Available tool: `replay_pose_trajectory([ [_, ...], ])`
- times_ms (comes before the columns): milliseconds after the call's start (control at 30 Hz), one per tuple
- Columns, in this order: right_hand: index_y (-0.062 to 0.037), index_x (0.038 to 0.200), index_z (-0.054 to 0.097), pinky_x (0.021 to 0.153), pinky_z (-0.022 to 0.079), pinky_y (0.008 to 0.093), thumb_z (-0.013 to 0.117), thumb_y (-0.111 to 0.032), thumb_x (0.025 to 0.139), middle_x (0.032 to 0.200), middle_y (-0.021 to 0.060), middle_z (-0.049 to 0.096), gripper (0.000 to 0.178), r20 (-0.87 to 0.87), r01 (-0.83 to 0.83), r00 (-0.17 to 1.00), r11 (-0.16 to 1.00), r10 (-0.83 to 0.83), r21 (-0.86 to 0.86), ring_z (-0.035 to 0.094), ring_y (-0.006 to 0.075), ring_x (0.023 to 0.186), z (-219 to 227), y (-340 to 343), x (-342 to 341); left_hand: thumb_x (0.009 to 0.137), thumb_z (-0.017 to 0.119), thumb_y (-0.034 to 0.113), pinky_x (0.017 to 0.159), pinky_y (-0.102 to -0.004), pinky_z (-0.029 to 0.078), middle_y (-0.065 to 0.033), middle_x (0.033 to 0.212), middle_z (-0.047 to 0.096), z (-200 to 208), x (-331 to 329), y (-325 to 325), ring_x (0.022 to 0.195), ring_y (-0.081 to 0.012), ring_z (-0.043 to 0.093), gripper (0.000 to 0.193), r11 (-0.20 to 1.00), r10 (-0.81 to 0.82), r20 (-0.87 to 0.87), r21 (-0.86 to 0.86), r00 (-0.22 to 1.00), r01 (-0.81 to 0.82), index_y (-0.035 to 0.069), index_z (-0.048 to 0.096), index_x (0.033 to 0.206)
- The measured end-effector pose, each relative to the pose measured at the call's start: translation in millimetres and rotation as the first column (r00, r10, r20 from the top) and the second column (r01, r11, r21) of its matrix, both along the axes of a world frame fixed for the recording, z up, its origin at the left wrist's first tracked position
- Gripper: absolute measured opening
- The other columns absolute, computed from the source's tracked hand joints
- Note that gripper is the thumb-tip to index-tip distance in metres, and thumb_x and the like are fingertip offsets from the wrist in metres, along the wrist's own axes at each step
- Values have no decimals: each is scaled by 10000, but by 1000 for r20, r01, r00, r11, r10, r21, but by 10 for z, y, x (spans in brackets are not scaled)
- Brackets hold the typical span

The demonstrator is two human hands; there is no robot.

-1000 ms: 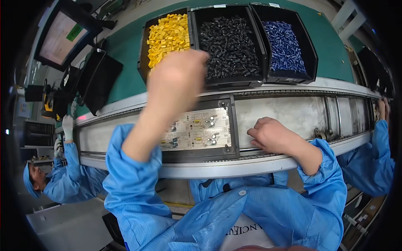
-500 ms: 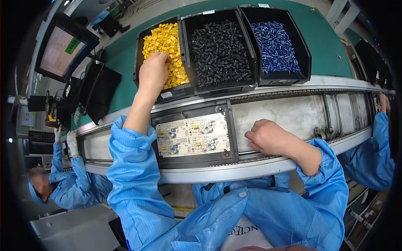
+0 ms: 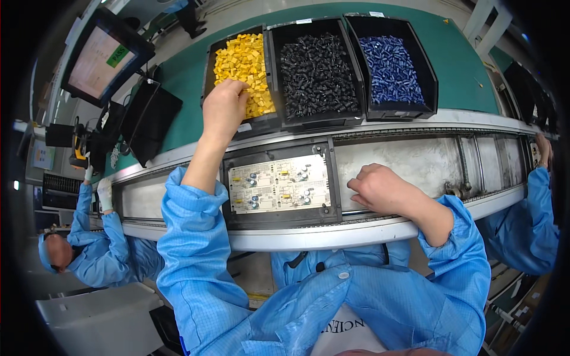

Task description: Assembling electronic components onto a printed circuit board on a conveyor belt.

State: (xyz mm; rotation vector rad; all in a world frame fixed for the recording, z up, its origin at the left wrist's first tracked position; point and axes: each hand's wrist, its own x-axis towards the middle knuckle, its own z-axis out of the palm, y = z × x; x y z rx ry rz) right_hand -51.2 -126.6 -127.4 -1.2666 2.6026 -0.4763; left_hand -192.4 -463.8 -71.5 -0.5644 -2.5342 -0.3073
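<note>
My left hand (image 3: 225, 108) is over the near left part of a black bin of small yellow block-shaped components (image 3: 242, 58). Its fingers are curled and pinched together at the yellow pieces, and whatever lies between the fingertips is hidden. Below that wrist, a pale printed circuit board (image 3: 273, 204) rests in a dark carrier frame (image 3: 279, 222) on the conveyor, with yellow, blue and dark parts mounted on it. To the right of the board, my right hand (image 3: 380, 188) hovers above the conveyor track, closed with fingers bent inward; their contents are not visible.
Beside the yellow parts stand bins of black cylindrical components (image 3: 320, 77) and blue ones (image 3: 392, 68), on a green tabletop (image 3: 457, 71). A monitor (image 3: 102, 62) is at the far left. A gloved co-worker (image 3: 104, 249) works at left; another person's arm (image 3: 537, 202) is at right.
My view has shifted slightly, moving the bins and board a little rightward in the picture. My left hand has drawn slightly toward the bin's near edge. My right hand stays nearly still.
</note>
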Motion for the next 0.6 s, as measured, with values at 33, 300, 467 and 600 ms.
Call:
replay_pose_trajectory([
  [33,-38,851,637,774,515,445,707,-208,815,740,133,649,188,-13,17,1000,1000,-17,-19,642,335,821,-3,5,-2,815,712,67,703,-372,520,-108,848,649,-6,12,-6,793,-299,653,148,1000,4,-6,-1,1000,-4,55,697,962],
  [300,-43,1068,684,806,524,423,698,-142,823,940,162,682,265,22,151,988,907,-155,-392,654,338,917,276,-7,-11,827,705,34,688,-339,502,-105,857,636,93,274,-38,756,-258,641,122,991,1,24,135,1000,-4,31,678,945],
  [467,-37,1227,642,848,533,407,677,-76,814,1215,163,670,417,-50,-53,998,681,25,-730,675,303,1028,971,-184,264,825,706,45,700,-373,511,-102,882,651,164,518,9,791,-285,647,111,981,-3,59,194,998,-8,50,683,933],
  [600,-86,1169,692,773,553,366,670,-121,829,1196,139,684,343,-289,-301,951,565,113,-768,689,250,959,1639,-388,479,818,712,7,668,-344,510,-105,850,643,199,684,179,737,-254,642,129,963,-49,47,266,998,34,31,679,941],
])
